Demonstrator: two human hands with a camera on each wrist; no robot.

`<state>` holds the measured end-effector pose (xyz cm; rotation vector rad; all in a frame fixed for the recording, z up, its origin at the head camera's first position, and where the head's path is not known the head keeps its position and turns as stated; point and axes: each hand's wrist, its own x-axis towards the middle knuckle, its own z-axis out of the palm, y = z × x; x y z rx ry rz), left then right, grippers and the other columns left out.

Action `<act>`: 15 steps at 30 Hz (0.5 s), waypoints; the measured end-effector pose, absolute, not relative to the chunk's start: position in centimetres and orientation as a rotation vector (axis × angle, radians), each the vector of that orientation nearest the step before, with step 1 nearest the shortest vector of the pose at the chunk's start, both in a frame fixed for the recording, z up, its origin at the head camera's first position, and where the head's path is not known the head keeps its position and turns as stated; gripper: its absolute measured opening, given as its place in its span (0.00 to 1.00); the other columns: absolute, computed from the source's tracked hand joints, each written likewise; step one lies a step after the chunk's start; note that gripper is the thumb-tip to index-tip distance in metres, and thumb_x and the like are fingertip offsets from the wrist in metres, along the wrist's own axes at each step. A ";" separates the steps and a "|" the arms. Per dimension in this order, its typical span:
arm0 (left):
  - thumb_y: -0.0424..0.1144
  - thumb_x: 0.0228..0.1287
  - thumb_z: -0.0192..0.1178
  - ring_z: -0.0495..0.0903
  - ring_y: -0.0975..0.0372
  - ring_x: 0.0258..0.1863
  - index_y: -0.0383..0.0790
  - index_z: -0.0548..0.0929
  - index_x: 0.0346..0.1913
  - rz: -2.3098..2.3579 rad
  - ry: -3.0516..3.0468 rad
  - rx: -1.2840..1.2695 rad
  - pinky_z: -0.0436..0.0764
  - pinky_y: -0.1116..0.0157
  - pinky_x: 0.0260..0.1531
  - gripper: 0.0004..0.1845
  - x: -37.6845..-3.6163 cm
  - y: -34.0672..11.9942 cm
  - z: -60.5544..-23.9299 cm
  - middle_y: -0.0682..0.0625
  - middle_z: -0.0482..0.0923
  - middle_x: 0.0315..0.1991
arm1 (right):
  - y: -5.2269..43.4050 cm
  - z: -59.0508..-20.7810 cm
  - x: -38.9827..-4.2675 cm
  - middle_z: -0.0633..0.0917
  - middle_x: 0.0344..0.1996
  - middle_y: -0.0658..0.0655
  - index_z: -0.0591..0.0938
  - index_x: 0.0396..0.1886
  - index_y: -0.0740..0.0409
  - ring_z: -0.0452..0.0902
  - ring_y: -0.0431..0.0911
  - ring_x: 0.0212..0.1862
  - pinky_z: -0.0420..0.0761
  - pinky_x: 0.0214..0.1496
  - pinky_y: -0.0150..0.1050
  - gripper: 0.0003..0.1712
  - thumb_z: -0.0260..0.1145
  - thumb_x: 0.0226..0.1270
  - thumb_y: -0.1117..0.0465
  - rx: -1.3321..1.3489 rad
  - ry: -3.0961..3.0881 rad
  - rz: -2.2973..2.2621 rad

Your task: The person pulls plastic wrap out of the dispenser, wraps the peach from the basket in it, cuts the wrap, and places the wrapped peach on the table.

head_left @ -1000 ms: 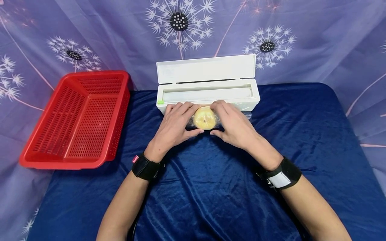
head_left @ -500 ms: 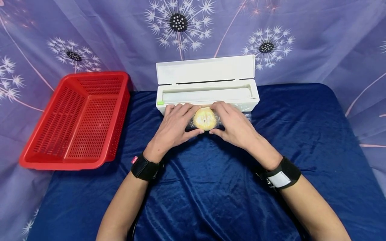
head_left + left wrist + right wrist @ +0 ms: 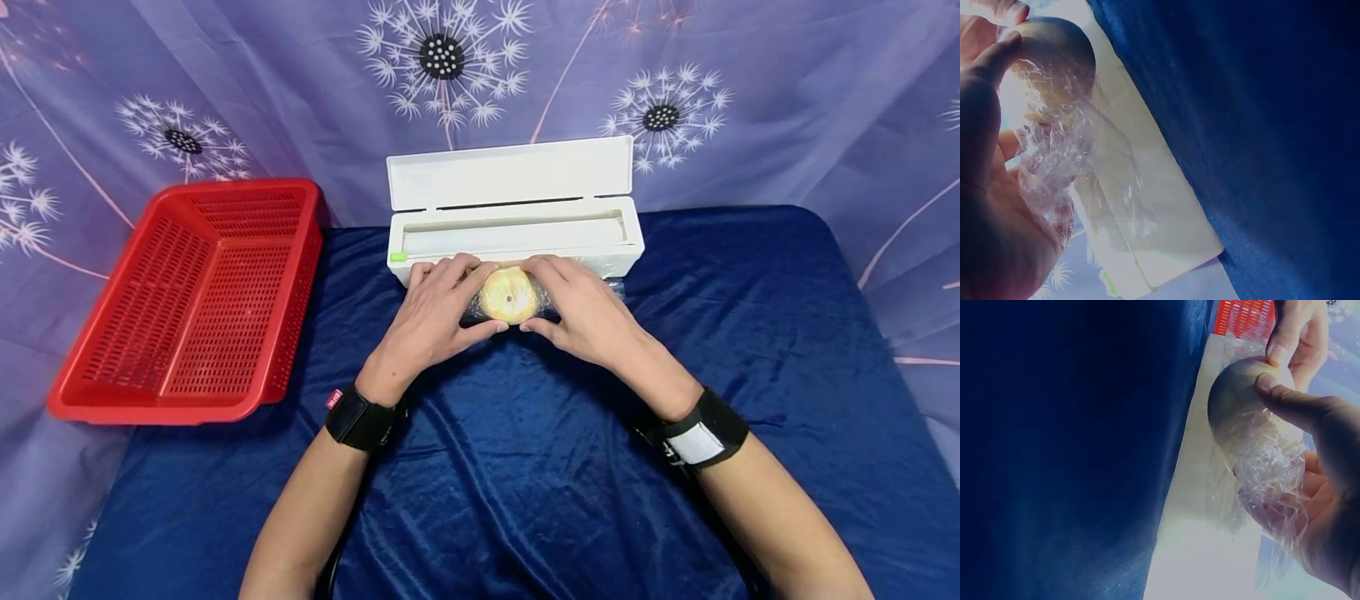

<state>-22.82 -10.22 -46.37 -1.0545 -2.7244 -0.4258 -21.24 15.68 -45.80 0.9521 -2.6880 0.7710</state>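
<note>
A round, pale yellow fruit [image 3: 509, 296] with a small dark spot on top sits between the two hands, just in front of a white cling film box. Clear cling film [image 3: 1054, 156] covers it and bunches up at its sides. From the left side, my left hand [image 3: 438, 312] grips the fruit, thumb at its near edge and fingers at the far side. My right hand [image 3: 585, 317] mirrors this hold on the right. The two thumb tips nearly meet. In the right wrist view, crumpled film [image 3: 1272, 469] lies between the right palm and the fruit.
Behind the hands stands the white cling film box [image 3: 628, 265], its lid [image 3: 510, 177] up and a film roll [image 3: 517, 234] inside. A green slider [image 3: 398, 257] is at its left end. A red plastic basket [image 3: 180, 413] stands left on the blue cloth [image 3: 480, 483].
The fruit has turned slightly within the hands, so its dark spot and the shine on the film look different. Both hands keep nearly the same place and hold.
</note>
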 end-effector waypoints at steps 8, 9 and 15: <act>0.65 0.69 0.67 0.70 0.53 0.54 0.47 0.74 0.77 -0.440 -2.708 -1.056 0.64 0.48 0.57 0.41 -22.9 -10.3 -46.4 0.47 0.71 0.62 | 15.9 -45.8 -21.4 0.81 0.64 0.65 0.75 0.69 0.64 0.79 0.60 0.65 0.76 0.67 0.58 0.42 0.84 0.61 0.55 0.971 -2.678 0.780; 0.66 0.69 0.66 0.71 0.53 0.54 0.47 0.73 0.78 -0.428 -2.708 -1.057 0.64 0.48 0.56 0.42 -22.8 -10.3 -46.3 0.48 0.72 0.62 | 15.9 -45.8 -21.4 0.81 0.64 0.65 0.75 0.70 0.64 0.78 0.61 0.65 0.76 0.67 0.58 0.42 0.84 0.61 0.55 0.974 -2.678 0.780; 0.65 0.69 0.67 0.73 0.53 0.56 0.51 0.70 0.80 -0.432 -2.688 -1.055 0.65 0.49 0.56 0.43 -22.8 -10.2 -46.3 0.50 0.76 0.60 | 16.0 -45.8 -21.4 0.80 0.65 0.67 0.75 0.71 0.66 0.78 0.62 0.66 0.76 0.67 0.59 0.42 0.83 0.63 0.54 0.986 -2.686 0.782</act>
